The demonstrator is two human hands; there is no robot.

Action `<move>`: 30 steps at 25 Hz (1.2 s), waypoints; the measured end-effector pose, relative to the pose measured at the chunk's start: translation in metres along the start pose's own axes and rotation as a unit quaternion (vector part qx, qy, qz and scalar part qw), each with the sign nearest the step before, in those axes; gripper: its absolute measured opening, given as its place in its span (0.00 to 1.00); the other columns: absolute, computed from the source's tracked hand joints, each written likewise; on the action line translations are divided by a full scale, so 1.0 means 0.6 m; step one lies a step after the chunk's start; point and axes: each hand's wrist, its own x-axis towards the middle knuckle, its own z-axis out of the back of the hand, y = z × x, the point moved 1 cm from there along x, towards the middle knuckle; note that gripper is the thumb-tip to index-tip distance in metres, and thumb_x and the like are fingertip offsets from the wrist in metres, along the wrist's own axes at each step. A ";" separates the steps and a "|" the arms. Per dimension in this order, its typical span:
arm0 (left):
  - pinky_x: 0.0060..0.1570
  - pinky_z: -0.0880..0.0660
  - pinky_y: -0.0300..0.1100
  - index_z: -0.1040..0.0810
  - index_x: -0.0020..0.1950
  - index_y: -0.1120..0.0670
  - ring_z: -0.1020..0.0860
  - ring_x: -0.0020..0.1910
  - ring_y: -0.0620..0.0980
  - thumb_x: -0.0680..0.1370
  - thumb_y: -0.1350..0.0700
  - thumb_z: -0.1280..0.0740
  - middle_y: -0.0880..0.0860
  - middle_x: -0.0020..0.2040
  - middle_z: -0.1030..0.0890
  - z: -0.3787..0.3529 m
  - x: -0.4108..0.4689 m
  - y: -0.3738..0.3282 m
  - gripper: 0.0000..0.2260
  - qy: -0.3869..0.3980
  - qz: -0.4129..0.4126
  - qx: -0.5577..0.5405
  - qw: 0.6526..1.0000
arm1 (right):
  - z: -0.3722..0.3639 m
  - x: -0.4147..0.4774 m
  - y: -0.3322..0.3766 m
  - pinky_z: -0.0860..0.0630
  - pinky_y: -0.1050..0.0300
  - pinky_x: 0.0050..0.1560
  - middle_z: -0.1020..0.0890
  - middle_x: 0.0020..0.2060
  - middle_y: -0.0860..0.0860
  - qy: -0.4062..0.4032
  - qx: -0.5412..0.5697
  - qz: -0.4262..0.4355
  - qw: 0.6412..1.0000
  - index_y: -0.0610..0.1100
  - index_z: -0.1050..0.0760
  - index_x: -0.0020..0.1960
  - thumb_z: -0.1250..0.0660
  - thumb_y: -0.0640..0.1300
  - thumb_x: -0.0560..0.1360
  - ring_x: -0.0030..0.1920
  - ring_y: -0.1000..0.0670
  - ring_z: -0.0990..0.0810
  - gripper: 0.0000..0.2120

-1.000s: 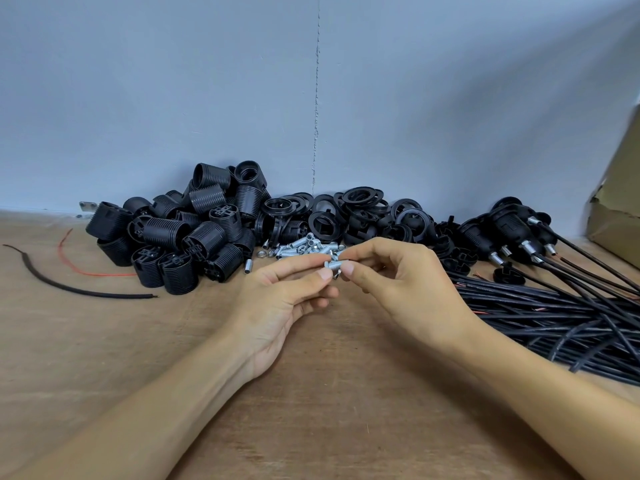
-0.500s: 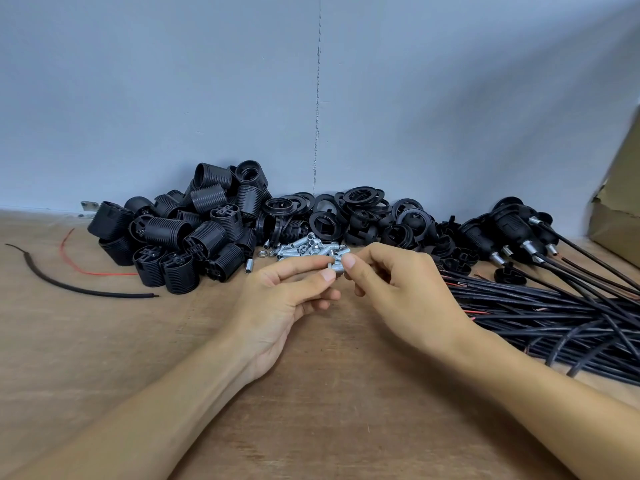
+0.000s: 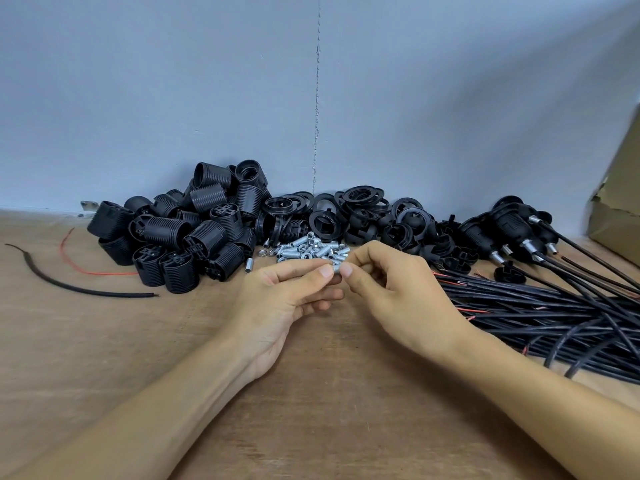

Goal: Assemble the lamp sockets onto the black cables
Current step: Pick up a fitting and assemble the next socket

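A bare wooden worktop [image 3: 346, 393] ran back to a plain grey-blue wall [image 3: 173, 98] split by a thin vertical seam [image 3: 316, 98]. Along the foot of that wall, beyond the fingers, lay the parts for the job: ribbed black socket bodies [image 3: 194, 237] heaped to the left of the fingertips, flat black rings [image 3: 360, 209] behind them, and a small drift of silver threaded tubes [image 3: 308, 249] just past the fingertips. To the right of the fingers a thick bundle of black cables [image 3: 540, 313] fanned across the wood, several ending in finished sockets [image 3: 509, 226] near the wall. Far to the left of the fingers lay a short scrap of black cable [image 3: 69, 287] and a loose red wire [image 3: 86, 270].

Both forearms reached in from the near edge and met at the centre. The left hand [image 3: 277, 306], palm turned inward, and the right hand [image 3: 405, 303], knuckles up, each pinched one small threaded metal tube [image 3: 336, 270] between thumb and forefinger, fingertips almost touching; the other fingers curled loosely beneath.

The held tube was mostly covered by the fingertips, so its length and ends could not be made out. A brown cardboard box [image 3: 616, 209] was cut off by the right edge, as were the cables' far ends.
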 end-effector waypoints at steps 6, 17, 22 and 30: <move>0.39 0.20 0.36 0.15 0.53 0.61 0.13 0.44 0.52 0.66 0.58 0.24 0.60 0.48 0.13 -0.003 -0.002 0.002 0.17 0.003 -0.018 0.001 1.000 | -0.005 0.001 0.006 0.36 0.61 0.34 0.30 0.26 0.56 0.035 -0.011 -0.045 0.998 0.47 0.32 0.33 0.43 0.53 0.84 0.30 0.56 0.32 0.22; 0.37 0.20 0.36 0.12 0.48 0.58 0.14 0.41 0.52 0.69 0.57 0.26 0.60 0.48 0.13 -0.001 0.002 0.001 0.10 -0.015 0.002 0.000 1.000 | 0.009 0.006 -0.002 0.24 0.67 0.45 0.16 0.40 0.56 -0.037 0.076 -0.012 0.996 0.50 0.17 0.49 0.26 0.43 0.75 0.43 0.58 0.19 0.04; 0.40 0.20 0.37 0.12 0.47 0.55 0.15 0.40 0.49 0.67 0.55 0.25 0.58 0.45 0.13 -0.003 0.000 0.001 0.10 0.008 -0.015 0.027 0.999 | 0.006 0.005 -0.008 0.26 0.70 0.42 0.15 0.38 0.57 0.013 0.019 -0.016 1.000 0.51 0.16 0.46 0.25 0.45 0.74 0.40 0.60 0.19 0.02; 0.38 0.20 0.37 0.13 0.49 0.57 0.15 0.39 0.50 0.77 0.61 0.29 0.59 0.46 0.13 -0.003 0.001 0.003 0.05 0.004 -0.005 0.034 0.999 | 0.010 0.007 -0.008 0.19 0.55 0.50 0.14 0.36 0.54 0.006 0.054 -0.050 0.997 0.47 0.18 0.50 0.28 0.43 0.77 0.39 0.56 0.15 0.03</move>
